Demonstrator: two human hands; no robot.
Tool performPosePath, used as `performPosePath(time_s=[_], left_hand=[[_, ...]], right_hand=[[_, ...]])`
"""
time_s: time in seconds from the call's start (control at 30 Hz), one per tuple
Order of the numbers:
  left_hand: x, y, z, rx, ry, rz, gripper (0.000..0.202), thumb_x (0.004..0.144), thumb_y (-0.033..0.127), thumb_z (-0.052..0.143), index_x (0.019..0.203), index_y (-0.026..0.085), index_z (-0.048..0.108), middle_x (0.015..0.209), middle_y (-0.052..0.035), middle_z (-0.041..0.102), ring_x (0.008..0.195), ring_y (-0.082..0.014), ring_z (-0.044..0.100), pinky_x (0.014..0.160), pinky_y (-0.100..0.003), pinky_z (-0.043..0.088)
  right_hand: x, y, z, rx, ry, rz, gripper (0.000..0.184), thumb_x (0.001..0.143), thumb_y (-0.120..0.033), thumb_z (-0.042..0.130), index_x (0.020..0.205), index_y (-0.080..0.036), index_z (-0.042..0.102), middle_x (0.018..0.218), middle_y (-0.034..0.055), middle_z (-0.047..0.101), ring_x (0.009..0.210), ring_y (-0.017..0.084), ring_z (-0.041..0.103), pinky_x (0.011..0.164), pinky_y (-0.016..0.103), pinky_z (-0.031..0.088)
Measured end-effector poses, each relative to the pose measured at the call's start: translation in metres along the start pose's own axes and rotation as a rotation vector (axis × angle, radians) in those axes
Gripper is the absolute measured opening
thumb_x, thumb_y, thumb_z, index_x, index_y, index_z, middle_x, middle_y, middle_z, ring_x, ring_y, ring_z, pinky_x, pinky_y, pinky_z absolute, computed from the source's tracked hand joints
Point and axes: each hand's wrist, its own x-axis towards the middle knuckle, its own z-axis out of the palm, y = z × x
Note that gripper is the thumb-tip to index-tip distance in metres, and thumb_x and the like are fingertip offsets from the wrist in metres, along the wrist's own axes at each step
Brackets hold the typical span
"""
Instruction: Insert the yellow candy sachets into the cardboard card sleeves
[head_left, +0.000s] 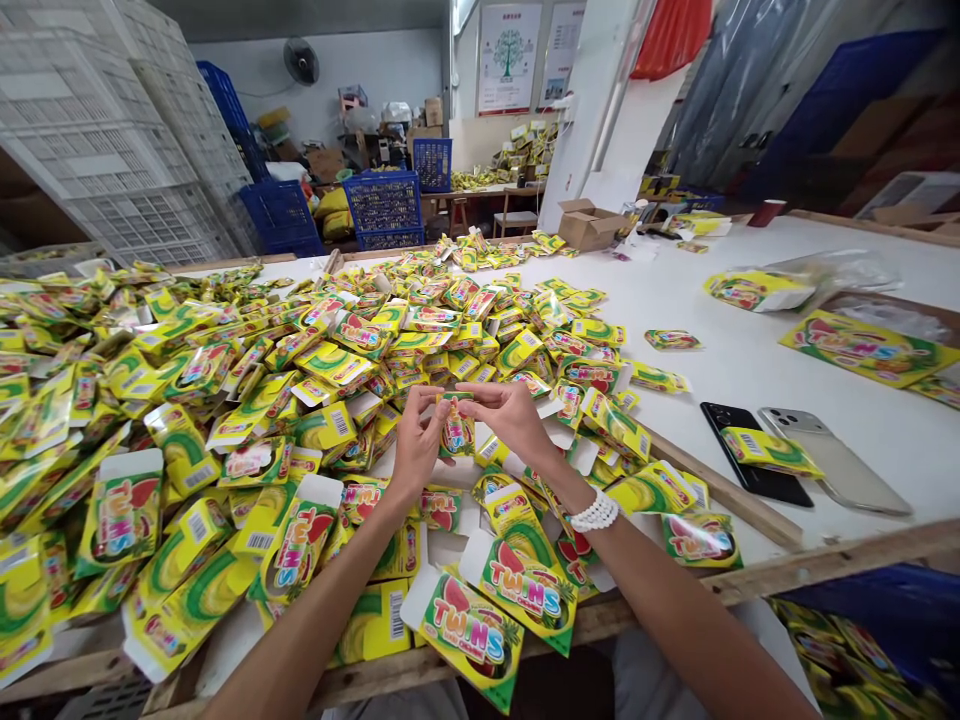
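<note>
Between both hands, over the near part of the pile, I hold a small yellow and green candy box (457, 426) printed with "TWINS". My left hand (418, 440) grips its left side, thumb on the front. My right hand (514, 415) has its thumb and fingers at the box's top right edge; a beaded bracelet (596, 511) is on that wrist. Below my hands lie more boxes with raised white flaps, among them one candy box (471, 632) at the table's front edge. The back of the held box is hidden.
A large heap of candy boxes (247, 400) spreads over the left and middle of the table. To the right, two phones (840, 470) lie under one box beside a wooden strip (727, 490). A cardboard carton (590, 225) stands behind; stacked white crates (97, 140) rise at left.
</note>
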Motion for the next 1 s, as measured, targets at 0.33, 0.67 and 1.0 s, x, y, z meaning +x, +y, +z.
performPosePath(time_s=[0.33, 0.67, 1.0], left_hand=[[0.000, 0.005, 0.000, -0.046, -0.043, -0.062, 0.049, 0.092, 0.059, 0.067, 0.128, 0.027, 0.056, 0.113, -0.0063, 0.064, 0.080, -0.0180, 0.070, 0.037, -0.019, 0.055], [0.004, 0.003, -0.001, -0.179, 0.040, -0.161, 0.047, 0.093, 0.053, 0.061, 0.130, 0.028, 0.048, 0.111, -0.0053, 0.068, 0.066, -0.0146, 0.070, 0.039, -0.023, 0.056], [0.003, 0.005, -0.001, -0.173, 0.023, -0.209, 0.037, 0.083, 0.043, 0.067, 0.112, 0.024, 0.055, 0.105, -0.0049, 0.070, 0.064, -0.0123, 0.068, 0.043, -0.019, 0.054]], right_hand=[[0.002, -0.004, -0.002, -0.162, 0.059, -0.003, 0.055, 0.073, -0.050, 0.088, 0.115, -0.014, 0.085, 0.077, 0.0086, 0.083, 0.068, 0.029, 0.078, 0.061, 0.040, 0.066], [-0.014, -0.061, -0.096, 0.260, 0.185, -0.317, 0.070, 0.083, -0.087, 0.056, 0.141, -0.048, 0.066, 0.131, -0.0002, 0.078, 0.102, 0.023, 0.079, 0.091, 0.043, 0.063], [0.016, -0.008, -0.071, -0.859, 0.263, -0.105, 0.046, 0.073, -0.034, 0.088, 0.116, -0.019, 0.083, 0.121, 0.0163, 0.081, 0.115, 0.041, 0.075, 0.104, 0.055, 0.057]])
